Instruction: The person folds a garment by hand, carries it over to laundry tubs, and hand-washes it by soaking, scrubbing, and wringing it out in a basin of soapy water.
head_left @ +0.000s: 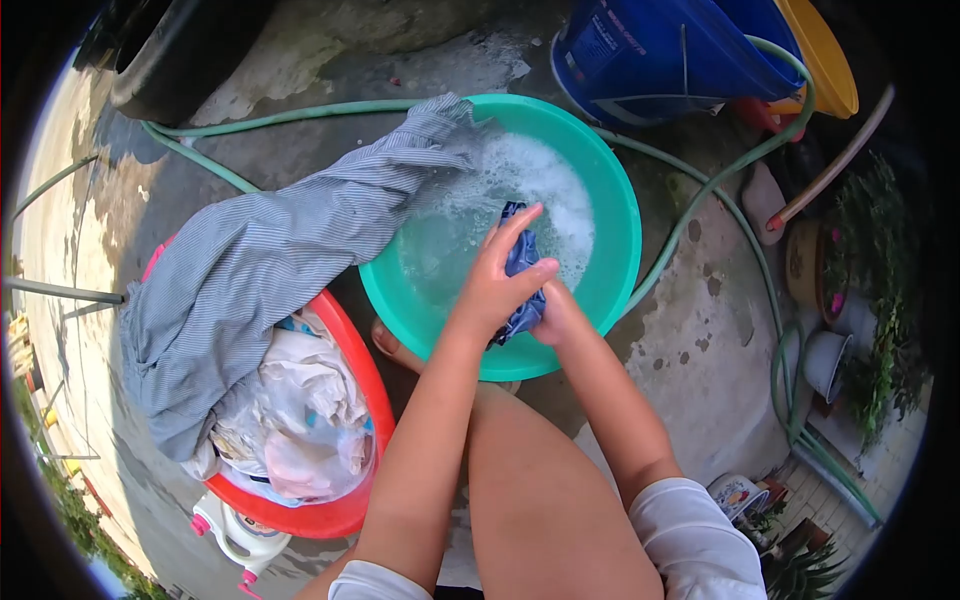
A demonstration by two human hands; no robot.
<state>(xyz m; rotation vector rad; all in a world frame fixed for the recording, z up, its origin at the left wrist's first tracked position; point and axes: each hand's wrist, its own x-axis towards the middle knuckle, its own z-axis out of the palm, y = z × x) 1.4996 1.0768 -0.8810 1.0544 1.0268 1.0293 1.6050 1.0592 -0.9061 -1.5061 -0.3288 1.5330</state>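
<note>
A dark blue patterned cloth (pixel 522 262) is bunched between my two hands over the green basin (pixel 622 225). My left hand (pixel 496 278) presses on its left side, with the thumb laid across it and the fingers pointing up. Lower down, my right hand (pixel 556 314) grips the cloth, its fingers mostly hidden behind the fabric. White suds and cloudy water (pixel 535 175) fill the basin below. A grey striped garment (pixel 290 235) drapes from the basin's far left rim onto the red tub.
The red tub (pixel 362 400) at left holds wet light clothes (pixel 310 400). Beside it lies a white bottle with pink caps (pixel 245 535). A green hose (pixel 680 165) runs behind the basin. A blue bucket (pixel 640 60) stands at back right; potted plants (pixel 890 300) line the right.
</note>
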